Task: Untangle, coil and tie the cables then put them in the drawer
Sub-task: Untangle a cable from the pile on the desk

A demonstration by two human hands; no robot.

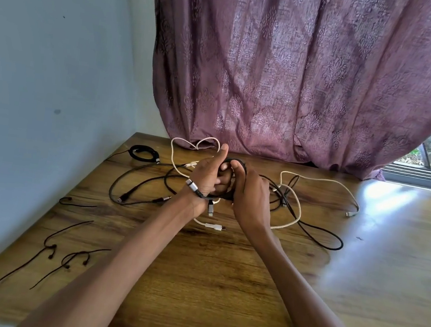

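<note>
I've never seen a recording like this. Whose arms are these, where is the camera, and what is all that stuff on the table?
There is no machine here: a person wears a camera on the head, so you look down along their own arms. The left hand and right hand together hold a black cable wound into a coil. On the wooden table lie tangled black cables and white cables, one finished black coil at the far left, and thin black ties near the wall. A purple curtain hangs behind.
</note>
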